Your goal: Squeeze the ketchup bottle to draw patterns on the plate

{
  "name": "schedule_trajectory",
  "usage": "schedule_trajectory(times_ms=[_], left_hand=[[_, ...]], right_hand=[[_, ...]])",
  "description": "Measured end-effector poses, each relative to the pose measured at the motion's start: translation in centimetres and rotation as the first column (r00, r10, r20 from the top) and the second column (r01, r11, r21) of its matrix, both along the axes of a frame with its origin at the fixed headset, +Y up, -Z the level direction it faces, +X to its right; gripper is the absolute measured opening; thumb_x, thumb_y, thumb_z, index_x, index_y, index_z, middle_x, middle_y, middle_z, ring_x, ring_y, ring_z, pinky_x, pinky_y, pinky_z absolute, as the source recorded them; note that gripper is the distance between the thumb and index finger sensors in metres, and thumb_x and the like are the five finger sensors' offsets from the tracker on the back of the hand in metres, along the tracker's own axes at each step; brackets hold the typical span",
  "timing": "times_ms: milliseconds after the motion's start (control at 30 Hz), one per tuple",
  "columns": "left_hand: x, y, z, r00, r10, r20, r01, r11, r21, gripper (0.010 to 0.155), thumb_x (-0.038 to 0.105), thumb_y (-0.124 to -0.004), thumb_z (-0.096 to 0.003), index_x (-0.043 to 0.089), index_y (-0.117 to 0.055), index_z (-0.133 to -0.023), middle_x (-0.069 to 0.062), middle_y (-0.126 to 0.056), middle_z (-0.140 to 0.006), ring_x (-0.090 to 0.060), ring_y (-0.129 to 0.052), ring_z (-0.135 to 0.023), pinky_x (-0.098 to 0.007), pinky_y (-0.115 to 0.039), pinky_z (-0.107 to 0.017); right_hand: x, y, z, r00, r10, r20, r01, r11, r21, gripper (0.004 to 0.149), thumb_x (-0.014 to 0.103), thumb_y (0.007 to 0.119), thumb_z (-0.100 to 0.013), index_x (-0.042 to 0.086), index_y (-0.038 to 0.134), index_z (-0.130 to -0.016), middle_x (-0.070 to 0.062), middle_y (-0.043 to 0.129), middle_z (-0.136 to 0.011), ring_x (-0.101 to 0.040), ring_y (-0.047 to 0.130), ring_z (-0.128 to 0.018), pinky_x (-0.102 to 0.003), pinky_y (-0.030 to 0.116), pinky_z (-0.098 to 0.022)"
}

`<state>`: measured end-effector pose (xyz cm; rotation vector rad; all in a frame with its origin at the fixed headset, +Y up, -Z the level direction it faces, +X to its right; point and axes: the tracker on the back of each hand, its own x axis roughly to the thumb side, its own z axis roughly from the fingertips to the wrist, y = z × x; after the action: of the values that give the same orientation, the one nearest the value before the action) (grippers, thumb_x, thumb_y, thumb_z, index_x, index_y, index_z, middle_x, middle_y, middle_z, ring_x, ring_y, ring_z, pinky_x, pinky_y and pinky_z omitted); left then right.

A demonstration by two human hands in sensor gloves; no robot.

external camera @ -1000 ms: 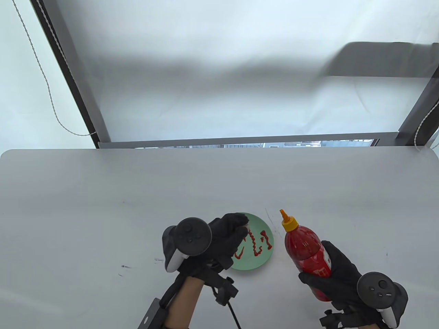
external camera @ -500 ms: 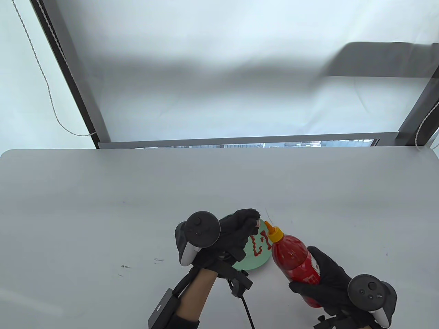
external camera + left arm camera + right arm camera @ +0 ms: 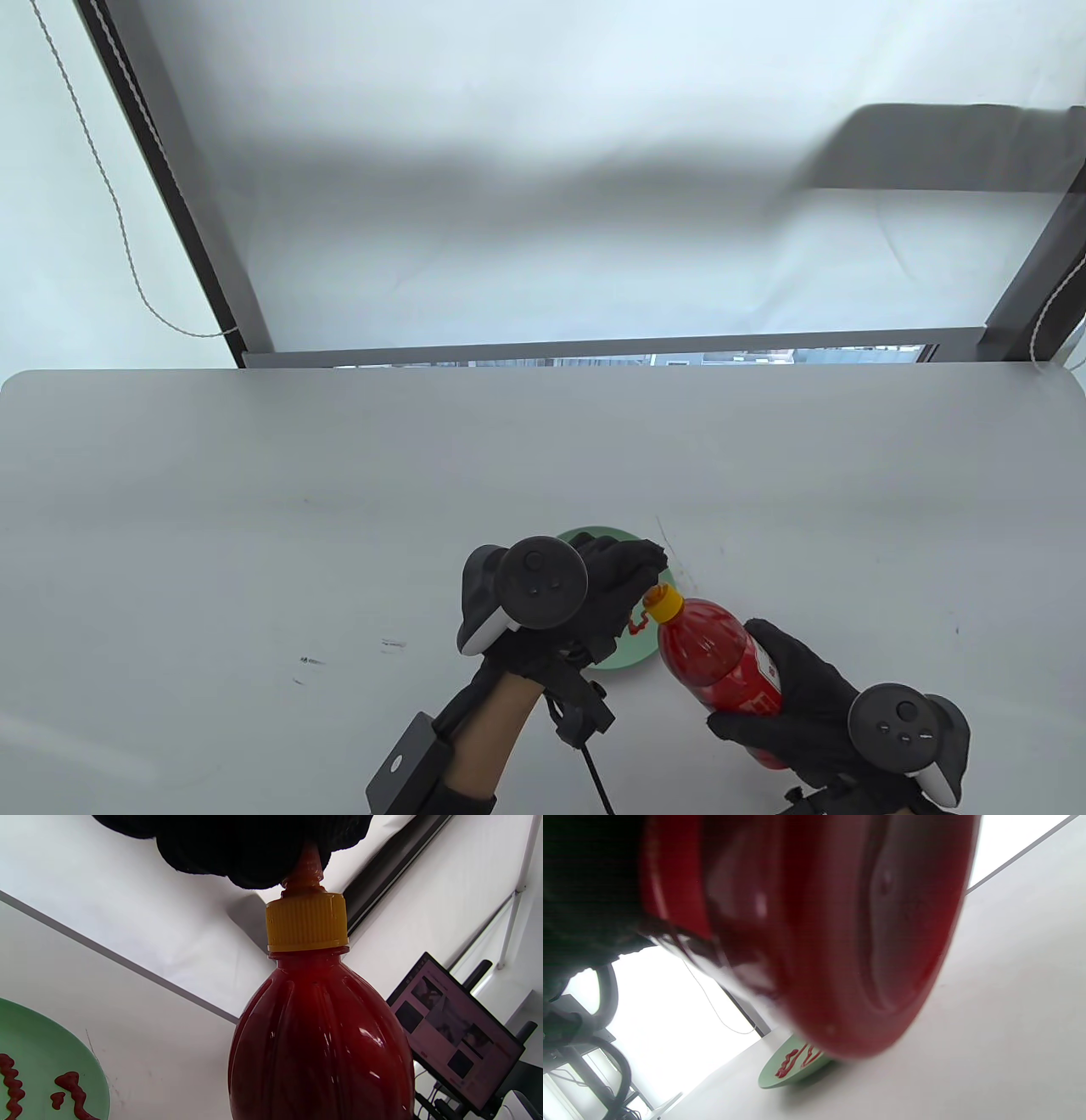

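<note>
A red ketchup bottle (image 3: 721, 662) with a yellow cap (image 3: 663, 604) is held tilted in my right hand (image 3: 802, 705), which grips its lower body. My left hand (image 3: 611, 586) hovers over the green plate (image 3: 594, 538) and its fingers (image 3: 254, 853) close around the bottle's orange nozzle tip (image 3: 306, 868). The plate carries red ketchup squiggles (image 3: 638, 626), also seen in the left wrist view (image 3: 70, 1086) and the right wrist view (image 3: 793, 1060). Most of the plate is hidden under my left hand. The bottle fills the right wrist view (image 3: 818, 925).
The grey table (image 3: 254, 509) runs to a window frame (image 3: 594, 352) at the back. A monitor (image 3: 454, 1031) stands off to the side in the left wrist view. Small dark marks (image 3: 305, 660) lie on the table left of my hands.
My right hand has brought the bottle left and tipped its nozzle toward the plate. My left hand has moved right across the plate and its fingers now hold the nozzle tip.
</note>
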<state>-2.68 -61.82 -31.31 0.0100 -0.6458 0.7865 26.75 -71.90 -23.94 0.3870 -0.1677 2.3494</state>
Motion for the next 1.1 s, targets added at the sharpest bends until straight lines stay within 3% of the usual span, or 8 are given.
schedule_trajectory(times_ms=[233, 367, 467, 667, 733, 867, 967, 1100], left_hand=[[-0.6, 0.5, 0.2, 0.997, -0.055, -0.045, 0.053, 0.998, -0.041, 0.072, 0.043, -0.076, -0.0572, 0.012, -0.046, -0.114, -0.012, -0.083, -0.096, -0.040, -0.077, -0.085, -0.069, -0.058, -0.064], [-0.7, 0.6, 0.4, 0.986, -0.035, -0.163, 0.026, 0.998, -0.057, 0.057, 0.048, -0.073, -0.0568, 0.012, -0.067, -0.101, -0.010, -0.092, -0.079, -0.039, -0.083, -0.076, -0.066, -0.063, -0.060], [-0.4, 0.4, 0.3, 0.991, -0.042, -0.128, 0.035, 0.997, -0.063, 0.048, 0.045, -0.073, -0.0576, 0.013, -0.074, -0.093, -0.005, -0.094, -0.066, -0.035, -0.087, -0.069, -0.065, -0.067, -0.058], [-0.3, 0.0, -0.2, 0.999, 0.034, 0.043, -0.029, 0.993, -0.112, 0.048, 0.030, -0.070, -0.0598, 0.009, -0.065, -0.103, -0.005, -0.091, -0.072, -0.037, -0.083, -0.075, -0.066, -0.064, -0.060], [-0.5, 0.1, -0.1, 0.999, 0.033, 0.012, -0.031, 0.992, -0.126, 0.058, 0.035, -0.071, -0.0601, 0.011, -0.055, -0.110, -0.010, -0.085, -0.081, -0.040, -0.077, -0.080, -0.066, -0.062, -0.061], [-0.4, 0.2, 0.3, 0.991, -0.006, -0.133, -0.006, 0.996, -0.089, 0.061, 0.054, -0.072, -0.0558, 0.012, -0.068, -0.099, -0.008, -0.090, -0.073, -0.039, -0.082, -0.073, -0.064, -0.066, -0.057], [0.4, 0.3, 0.6, 0.987, -0.059, -0.147, 0.048, 0.996, -0.077, 0.045, 0.043, -0.070, -0.0587, 0.011, -0.075, -0.090, -0.004, -0.092, -0.061, -0.035, -0.087, -0.066, -0.062, -0.070, -0.053], [0.6, 0.3, 0.5, 0.996, -0.065, -0.063, 0.061, 0.996, -0.069, 0.045, 0.033, -0.066, -0.0587, 0.006, -0.072, -0.093, -0.005, -0.091, -0.063, -0.036, -0.086, -0.068, -0.063, -0.069, -0.055]], right_hand=[[0.2, 0.1, 0.0, 1.000, -0.004, 0.004, 0.004, 1.000, 0.011, 0.101, 0.071, 0.096, -0.042, 0.015, 0.056, -0.115, -0.018, 0.079, -0.107, -0.036, 0.087, -0.091, -0.062, 0.075, -0.070], [0.2, 0.1, 0.1, 1.000, -0.021, 0.005, 0.020, 1.000, 0.021, 0.101, 0.071, 0.096, -0.042, 0.015, 0.056, -0.115, -0.018, 0.079, -0.107, -0.036, 0.087, -0.091, -0.061, 0.075, -0.070], [0.1, 0.0, 0.1, 1.000, -0.026, 0.009, 0.026, 1.000, 0.017, 0.101, 0.071, 0.096, -0.042, 0.015, 0.056, -0.115, -0.018, 0.079, -0.107, -0.036, 0.087, -0.091, -0.061, 0.075, -0.070], [0.7, 0.0, 0.1, 1.000, -0.020, 0.018, 0.020, 1.000, 0.024, 0.101, 0.071, 0.096, -0.042, 0.015, 0.056, -0.115, -0.018, 0.079, -0.107, -0.036, 0.087, -0.091, -0.061, 0.075, -0.070], [0.7, 0.1, 0.1, 0.999, -0.032, 0.025, 0.031, 0.999, 0.027, 0.101, 0.071, 0.096, -0.042, 0.015, 0.056, -0.115, -0.018, 0.078, -0.107, -0.036, 0.087, -0.091, -0.061, 0.075, -0.070], [0.7, 0.0, 0.1, 0.999, -0.035, 0.023, 0.034, 0.999, 0.034, 0.101, 0.071, 0.096, -0.042, 0.015, 0.056, -0.116, -0.018, 0.078, -0.107, -0.036, 0.086, -0.091, -0.061, 0.075, -0.070], [0.5, 0.0, 0.1, 0.999, -0.024, 0.023, 0.024, 0.999, 0.026, 0.101, 0.071, 0.096, -0.042, 0.015, 0.056, -0.116, -0.018, 0.079, -0.107, -0.036, 0.087, -0.091, -0.061, 0.075, -0.070], [0.8, -0.4, 0.0, 0.998, -0.060, 0.005, 0.060, 0.998, -0.002, 0.101, 0.071, 0.096, -0.041, 0.015, 0.057, -0.115, -0.018, 0.080, -0.106, -0.035, 0.087, -0.090, -0.061, 0.076, -0.070]])
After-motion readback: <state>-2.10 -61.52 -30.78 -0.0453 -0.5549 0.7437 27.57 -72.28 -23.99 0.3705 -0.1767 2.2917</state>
